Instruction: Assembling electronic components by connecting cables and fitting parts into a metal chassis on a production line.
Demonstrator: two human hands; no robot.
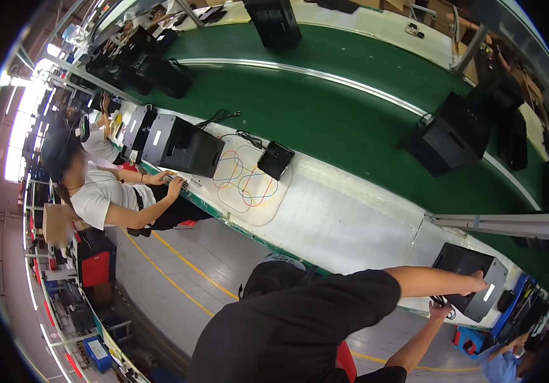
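At the right end of the white bench, a black speaker cabinet (456,260) lies with its grey panel toward the right. My left hand (476,283) reaches across it in a black sleeve, its fingers curled at the cabinet near a white label. Lower down, by the bench's near edge, my right hand (440,311) is closed around a bunched black cable (439,300) beside the cabinet. The fingertips of both hands are partly hidden.
A white bench (351,220) runs beside a green conveyor (325,121) carrying a large black box (450,137). A small black box (275,160) rests on a mat. At left, a co-worker (111,198) stands by another cabinet (188,148). A capped head (274,277) is near my arm.
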